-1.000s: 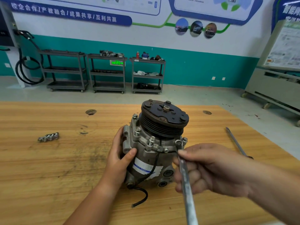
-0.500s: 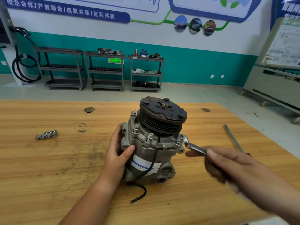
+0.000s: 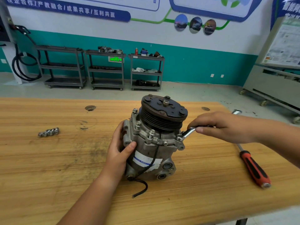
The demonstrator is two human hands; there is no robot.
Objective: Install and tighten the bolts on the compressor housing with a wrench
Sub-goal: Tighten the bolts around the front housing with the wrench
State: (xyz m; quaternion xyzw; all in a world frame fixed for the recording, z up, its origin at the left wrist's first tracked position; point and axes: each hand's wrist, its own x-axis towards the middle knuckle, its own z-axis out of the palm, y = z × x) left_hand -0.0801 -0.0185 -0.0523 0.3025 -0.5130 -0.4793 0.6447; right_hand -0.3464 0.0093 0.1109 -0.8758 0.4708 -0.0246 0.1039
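A grey compressor point(image 3: 151, 148) with a dark pulley on top stands tilted on the wooden table point(image 3: 48, 168). Several bolts stick up from its housing flange. My left hand point(image 3: 120, 150) grips the housing's left side, thumb across the front. My right hand point(image 3: 224, 125) holds a steel wrench point(image 3: 186, 133) by its handle, fingers curled over it. The wrench's head sits on the bolt point(image 3: 179, 136) at the flange's right corner. Most of the wrench handle is hidden under my hand.
A red and black screwdriver point(image 3: 253, 168) lies on the table to the right. A small heap of loose bolts point(image 3: 48, 132) lies far left. A black cable point(image 3: 142, 187) trails from the compressor toward me. Shelving carts stand by the far wall.
My right hand has swung the wrench counter-clockwise from pointing toward me round to the compressor's right, its head staying at the right corner bolt. My left hand has kept its grip.
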